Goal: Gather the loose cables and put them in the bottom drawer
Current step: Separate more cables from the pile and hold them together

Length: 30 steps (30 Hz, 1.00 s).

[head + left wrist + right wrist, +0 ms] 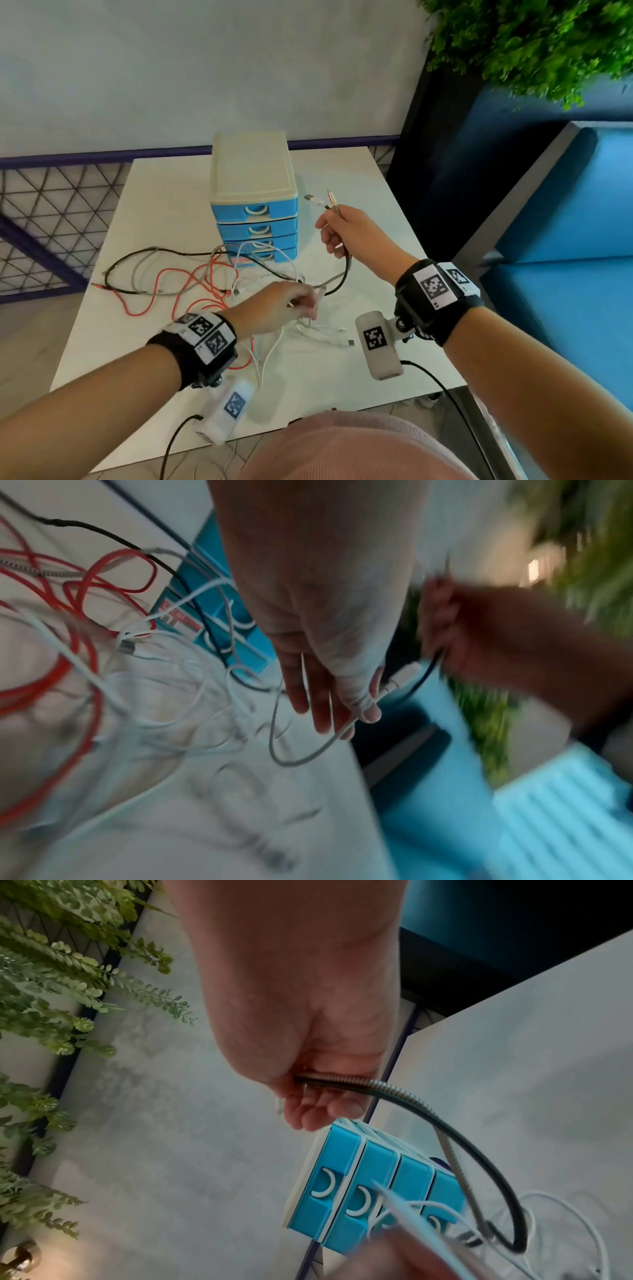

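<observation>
A tangle of red (191, 294), black (137, 260) and white cables (308, 329) lies on the white table (394, 240), in front of a cream drawer unit (253, 178) with blue drawers. Its bottom drawer (284, 253) is closed and partly crossed by cables. My right hand (330, 233), raised beside the unit, grips a braided metal cable (404, 1093) and a white cable end (313, 199). My left hand (305, 303), low over the tangle, pinches a white cable (397, 679) near its plug between thumb and fingers. The left wrist view is blurred.
A grey wall stands behind the table, with a dark mesh fence (51, 212) to the left. A blue bench (565, 240) and green plants (534, 44) are on the right. The table's front edge is near my body.
</observation>
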Motion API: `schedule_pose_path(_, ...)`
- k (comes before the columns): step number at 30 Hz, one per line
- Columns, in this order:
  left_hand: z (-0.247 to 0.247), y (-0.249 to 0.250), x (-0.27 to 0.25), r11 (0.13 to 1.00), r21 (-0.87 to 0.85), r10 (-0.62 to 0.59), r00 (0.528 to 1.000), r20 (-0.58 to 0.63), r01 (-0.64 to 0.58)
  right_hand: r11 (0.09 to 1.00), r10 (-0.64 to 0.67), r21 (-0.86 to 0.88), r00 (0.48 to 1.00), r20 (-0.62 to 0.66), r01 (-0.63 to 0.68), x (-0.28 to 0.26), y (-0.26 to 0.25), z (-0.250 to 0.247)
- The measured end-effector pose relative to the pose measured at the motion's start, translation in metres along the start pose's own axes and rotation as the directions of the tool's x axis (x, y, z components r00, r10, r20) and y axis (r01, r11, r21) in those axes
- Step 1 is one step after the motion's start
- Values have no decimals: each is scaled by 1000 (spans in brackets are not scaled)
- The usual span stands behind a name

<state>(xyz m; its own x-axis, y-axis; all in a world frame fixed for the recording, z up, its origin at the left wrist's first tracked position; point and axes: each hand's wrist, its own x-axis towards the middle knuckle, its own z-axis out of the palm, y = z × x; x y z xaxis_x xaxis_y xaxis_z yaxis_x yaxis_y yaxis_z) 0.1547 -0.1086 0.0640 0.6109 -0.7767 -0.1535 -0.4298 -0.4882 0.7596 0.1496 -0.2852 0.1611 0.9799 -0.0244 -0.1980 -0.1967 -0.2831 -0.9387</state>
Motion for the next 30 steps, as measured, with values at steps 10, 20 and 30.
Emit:
schedule_pose_path(10, -101, 76, -11, 808, -556, -216, 780, -587, -195, 888, -215, 429, 974, 66, 167, 11, -42, 39)
schedule_pose_path(20, -87, 57, -29, 950, -301, -55, 913, -405, -76, 750, -338, 571, 935, -102, 334, 27, -84, 49)
schedule_pose_path(30, -79, -28, -67, 887, 256, -336, 918, -210, 384, 726, -325, 488, 867, -378, 485, 31, -105, 11)
